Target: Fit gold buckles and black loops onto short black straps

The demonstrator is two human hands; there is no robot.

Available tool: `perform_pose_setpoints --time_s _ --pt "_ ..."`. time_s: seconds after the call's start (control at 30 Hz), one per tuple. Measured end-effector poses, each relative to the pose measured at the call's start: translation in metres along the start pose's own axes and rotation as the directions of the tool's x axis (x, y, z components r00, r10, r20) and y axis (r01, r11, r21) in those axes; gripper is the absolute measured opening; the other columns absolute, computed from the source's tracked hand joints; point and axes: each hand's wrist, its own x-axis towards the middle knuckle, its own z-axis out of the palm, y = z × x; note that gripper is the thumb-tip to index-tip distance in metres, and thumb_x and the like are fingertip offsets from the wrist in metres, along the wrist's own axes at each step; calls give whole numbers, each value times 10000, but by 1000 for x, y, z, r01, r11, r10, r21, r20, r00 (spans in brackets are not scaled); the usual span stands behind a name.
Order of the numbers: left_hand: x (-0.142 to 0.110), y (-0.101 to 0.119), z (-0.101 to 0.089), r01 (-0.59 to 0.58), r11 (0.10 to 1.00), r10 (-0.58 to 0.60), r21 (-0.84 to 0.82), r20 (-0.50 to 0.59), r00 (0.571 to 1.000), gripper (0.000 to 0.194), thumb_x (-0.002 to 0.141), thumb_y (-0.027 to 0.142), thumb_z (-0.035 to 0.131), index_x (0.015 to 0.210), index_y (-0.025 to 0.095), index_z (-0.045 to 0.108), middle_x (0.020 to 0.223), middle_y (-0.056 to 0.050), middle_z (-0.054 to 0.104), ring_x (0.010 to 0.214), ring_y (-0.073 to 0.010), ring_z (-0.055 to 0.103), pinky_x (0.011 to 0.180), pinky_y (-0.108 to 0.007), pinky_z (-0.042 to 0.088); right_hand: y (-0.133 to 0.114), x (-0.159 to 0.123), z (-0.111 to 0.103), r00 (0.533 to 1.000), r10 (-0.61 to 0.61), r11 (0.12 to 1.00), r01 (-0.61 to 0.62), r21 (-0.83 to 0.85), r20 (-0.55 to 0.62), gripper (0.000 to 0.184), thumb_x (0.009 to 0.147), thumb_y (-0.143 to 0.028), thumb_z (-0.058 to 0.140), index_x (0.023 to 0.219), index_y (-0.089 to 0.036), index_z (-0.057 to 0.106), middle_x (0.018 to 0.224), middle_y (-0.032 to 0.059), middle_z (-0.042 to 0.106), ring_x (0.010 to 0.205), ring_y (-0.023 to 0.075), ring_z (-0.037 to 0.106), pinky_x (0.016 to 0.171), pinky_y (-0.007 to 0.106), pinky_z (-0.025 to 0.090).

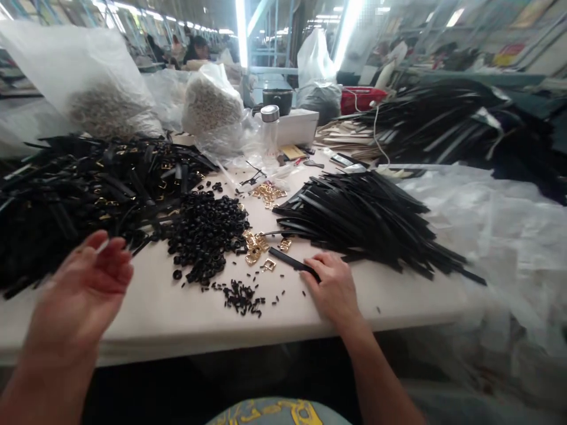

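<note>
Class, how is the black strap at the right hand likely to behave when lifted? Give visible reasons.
The black strap would probably feel light, being slender. It may be springy rather than limp: it sticks out straight from the right hand, while some piled straps curve gently. It seems unlikely to roll, since it looks flat.

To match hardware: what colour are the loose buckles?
Gold; the buckles show in the head view.

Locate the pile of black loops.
In the head view, the black loops lie left of centre on the table, between the buckled-strap heap and the gold buckles.
</note>
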Motion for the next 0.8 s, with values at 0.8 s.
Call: perform_pose_setpoints --time_s 0.8 --pt "-134 -57 46 145 857 -512 494 785 348 355 762 445 761 930 160 631 791 -59 692 720 -176 643 634 -251 492 -111 -19 15 797 139 -613 -396 683 587 345 678 -393 859 783 -188 603 755 -36 666 684 102 649 726 230 557"
